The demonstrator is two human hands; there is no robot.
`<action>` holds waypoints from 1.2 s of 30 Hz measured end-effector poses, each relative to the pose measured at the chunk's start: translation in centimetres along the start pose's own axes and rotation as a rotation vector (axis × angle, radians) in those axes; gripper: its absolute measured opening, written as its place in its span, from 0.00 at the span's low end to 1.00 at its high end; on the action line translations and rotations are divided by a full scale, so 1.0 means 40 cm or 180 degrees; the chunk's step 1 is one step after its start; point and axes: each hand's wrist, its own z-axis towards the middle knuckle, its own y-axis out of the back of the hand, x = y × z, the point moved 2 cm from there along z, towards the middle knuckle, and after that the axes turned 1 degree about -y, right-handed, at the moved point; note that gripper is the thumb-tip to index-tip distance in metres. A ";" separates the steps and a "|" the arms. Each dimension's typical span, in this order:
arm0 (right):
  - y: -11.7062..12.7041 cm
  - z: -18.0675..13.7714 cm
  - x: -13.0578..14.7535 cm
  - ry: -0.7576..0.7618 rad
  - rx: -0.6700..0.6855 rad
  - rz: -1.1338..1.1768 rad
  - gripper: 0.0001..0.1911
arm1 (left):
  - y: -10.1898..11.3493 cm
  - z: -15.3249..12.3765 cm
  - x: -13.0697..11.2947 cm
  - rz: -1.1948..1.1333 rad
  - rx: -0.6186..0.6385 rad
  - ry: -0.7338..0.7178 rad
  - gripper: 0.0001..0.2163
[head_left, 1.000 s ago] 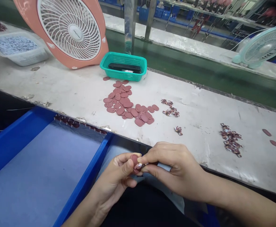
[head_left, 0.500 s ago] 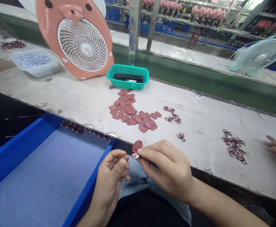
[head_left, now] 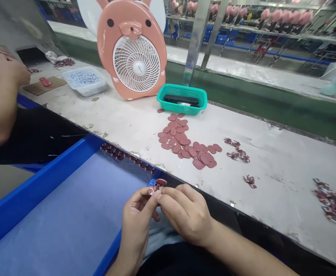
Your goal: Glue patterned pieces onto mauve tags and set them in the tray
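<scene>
My left hand [head_left: 137, 218] pinches a small brown-red part between thumb and fingers, over the gap between table and lap. My right hand [head_left: 188, 214] meets it there, its fingertips closed on the same part. The held piece shows a flat oval disc [head_left: 161, 181] on top and a small strappy bit with a pale spot [head_left: 153, 190] below; its lower side is hidden by my fingers. On the table ahead lies a heap of brown-red oval discs [head_left: 182, 140]. Small strappy dark-red pieces [head_left: 237, 149] lie to the right, with a larger pile [head_left: 335, 205] farther right.
A blue-rimmed bin [head_left: 55, 230] is at lower left, with a row of dark-red pieces [head_left: 127, 158] along its far edge. On the table stand a pink fan [head_left: 136, 67], a green basket [head_left: 182, 109] and a white tub [head_left: 84, 82]. Another person's arm [head_left: 1, 92] is at left.
The view has swung to the left. My left fingers, apart before, have closed on the part beside my right fingers. A hand at the right edge has left view; another person's arm appears at left.
</scene>
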 end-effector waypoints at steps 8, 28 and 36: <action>0.041 -0.058 0.060 0.0242 -0.0202 0.0076 0.08 | 0.191 0.233 -0.010 0.1530 -0.0892 -0.0334 0.19; 0.128 -0.160 -0.066 -0.0502 0.0251 -0.0448 0.07 | 0.347 0.627 0.059 0.4666 -0.0818 0.0205 0.16; 0.137 -0.164 -0.077 -0.0509 0.0213 -0.0486 0.08 | 0.348 0.641 0.055 0.4867 -0.0899 0.0228 0.16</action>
